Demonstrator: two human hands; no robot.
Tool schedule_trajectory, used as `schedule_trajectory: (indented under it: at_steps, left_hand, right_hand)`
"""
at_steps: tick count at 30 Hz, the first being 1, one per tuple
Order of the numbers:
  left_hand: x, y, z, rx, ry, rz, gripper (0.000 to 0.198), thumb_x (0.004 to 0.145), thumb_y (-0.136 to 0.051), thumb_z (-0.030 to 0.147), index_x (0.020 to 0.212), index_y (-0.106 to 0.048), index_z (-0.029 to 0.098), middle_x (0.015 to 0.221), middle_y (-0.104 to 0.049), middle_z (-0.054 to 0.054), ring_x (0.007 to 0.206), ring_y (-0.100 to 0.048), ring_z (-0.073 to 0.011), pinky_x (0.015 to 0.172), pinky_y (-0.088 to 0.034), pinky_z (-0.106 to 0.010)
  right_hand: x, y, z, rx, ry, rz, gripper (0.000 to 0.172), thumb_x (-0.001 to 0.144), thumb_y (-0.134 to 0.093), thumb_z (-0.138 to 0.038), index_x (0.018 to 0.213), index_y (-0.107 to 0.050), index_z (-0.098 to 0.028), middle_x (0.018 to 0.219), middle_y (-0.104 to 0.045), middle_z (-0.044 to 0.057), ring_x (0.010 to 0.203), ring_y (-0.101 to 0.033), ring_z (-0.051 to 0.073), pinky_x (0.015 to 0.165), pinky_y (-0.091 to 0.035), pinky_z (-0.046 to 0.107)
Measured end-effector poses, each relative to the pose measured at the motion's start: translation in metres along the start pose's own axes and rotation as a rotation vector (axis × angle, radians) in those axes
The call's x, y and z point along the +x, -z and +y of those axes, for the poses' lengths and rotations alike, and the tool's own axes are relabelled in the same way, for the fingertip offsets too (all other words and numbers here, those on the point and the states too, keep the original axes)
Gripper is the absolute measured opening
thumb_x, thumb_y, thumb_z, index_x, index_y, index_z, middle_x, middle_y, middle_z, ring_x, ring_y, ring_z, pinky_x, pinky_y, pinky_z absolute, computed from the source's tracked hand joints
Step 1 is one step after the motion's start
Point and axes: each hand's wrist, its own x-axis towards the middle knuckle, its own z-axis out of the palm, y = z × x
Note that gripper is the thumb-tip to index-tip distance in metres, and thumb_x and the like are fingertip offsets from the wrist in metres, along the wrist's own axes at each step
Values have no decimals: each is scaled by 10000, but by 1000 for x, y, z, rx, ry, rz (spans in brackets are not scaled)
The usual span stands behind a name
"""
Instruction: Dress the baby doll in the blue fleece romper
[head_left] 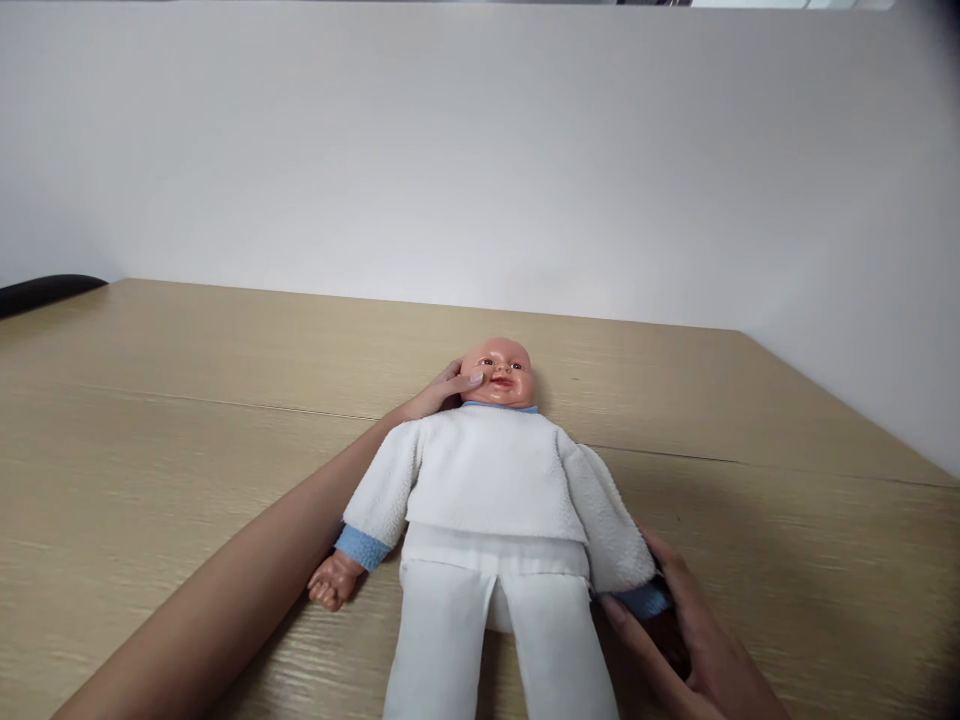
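A baby doll (495, 475) in a white fleece top with blue cuffs and white trousers lies on its back, its lower legs cut off by the frame. My left hand (441, 393) cups one side of the doll's bald head (501, 358), thumb on its cheek and the other fingers partly hidden behind it. Around the sleeve end (634, 565) on the right, my right hand (694, 630) is closed, with thumb and fingers on either side of the blue cuff (646, 600). The other doll hand (334, 582) rests free near my left forearm.
Beneath the doll is a light wood table (187, 400) with a seam running across it. A pale wall or partition (450, 150) rises behind the table and along its right side. Something black and curved (52, 290) shows at the far left edge.
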Motion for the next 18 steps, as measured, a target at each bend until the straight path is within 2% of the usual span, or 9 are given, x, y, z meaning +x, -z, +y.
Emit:
schedule_trajectory:
  at_steps: [5,12,18]
  left_hand:
    - [-2,-1,2,14,24,35,690,854,-890,410,1453,-654,160,1509,-673,-196,1464,-582,-440,1290,-361,-608]
    - [1,0,0,0,19,-2,748,836,-898,425,1485,-639,160,1457,-708,-204,1430,-618,-435,1297,-354,-605]
    - [2,2,-1,11,20,-1,777,834,-894,435,1510,-617,170,1448,-717,-190,1418,-628,-419,1302,-347,-604]
  right_hand:
    - [0,0,-2,7,-18,-9,642,1022,-611,-573,1590,-483,-303,1518,-702,114,1293,-740,341,1000,-670,399]
    - [0,0,-2,-12,-37,-22,645,1033,-594,-585,1600,-447,-316,1548,-676,107,1316,-729,316,1013,-661,371]
    - [0,1,-4,-1,-13,-10,634,1031,-599,-574,1592,-474,-309,1534,-688,110,1330,-718,342,1088,-629,431]
